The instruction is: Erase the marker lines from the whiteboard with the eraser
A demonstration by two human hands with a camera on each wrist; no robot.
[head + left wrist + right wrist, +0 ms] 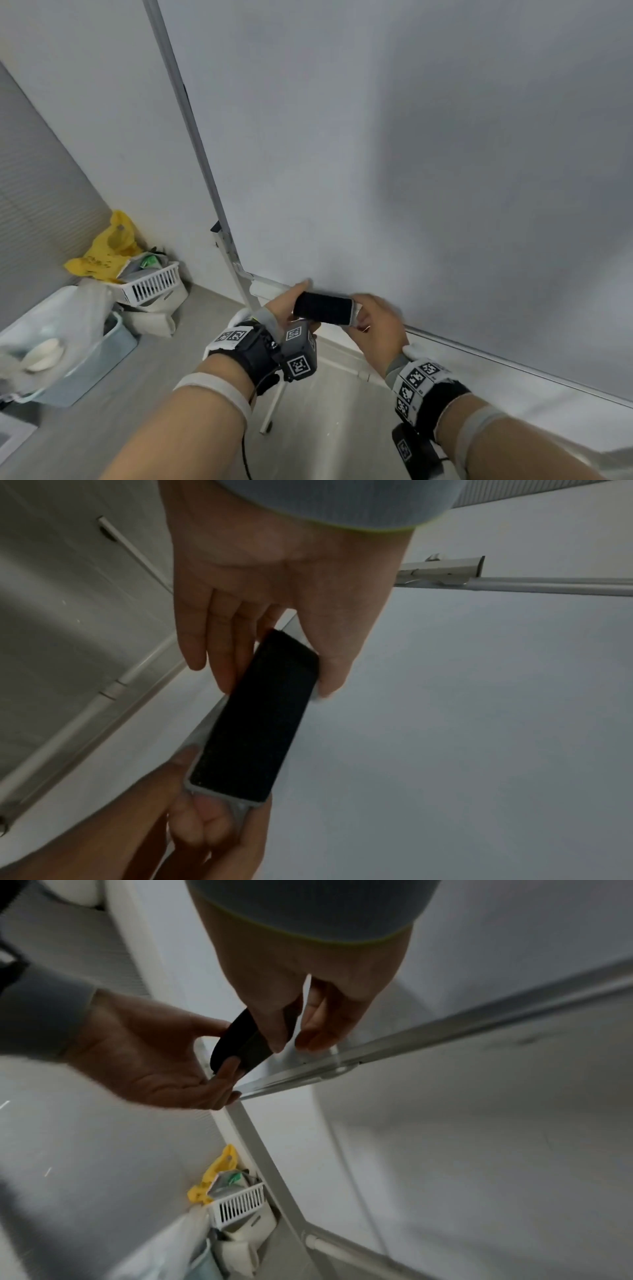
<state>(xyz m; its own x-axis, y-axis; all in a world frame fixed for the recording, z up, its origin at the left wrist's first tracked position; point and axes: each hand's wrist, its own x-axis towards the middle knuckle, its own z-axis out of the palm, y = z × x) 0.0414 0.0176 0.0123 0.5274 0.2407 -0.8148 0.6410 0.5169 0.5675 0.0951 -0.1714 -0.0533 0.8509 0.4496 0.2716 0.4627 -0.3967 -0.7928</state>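
The whiteboard [411, 154] fills the upper right of the head view; no marker lines show plainly on the part in view. The eraser [323, 307], black felt on a pale body, is held level just in front of the board's lower left corner. My left hand [301, 303] pinches its left end between thumb and fingers. My right hand [358, 315] grips the right end. In the left wrist view the eraser [260, 718] turns its felt face to the camera, my left hand [277, 688] at its near end. In the right wrist view my right hand [293, 1045] holds it edge-on.
The board's frame [202, 144] and stand leg [274, 404] run down to the floor below my hands. A white slotted basket [154, 282], a yellow bag [109, 246] and a translucent bin [85, 349] crowd the left corner. The board's ledge [479, 353] runs right.
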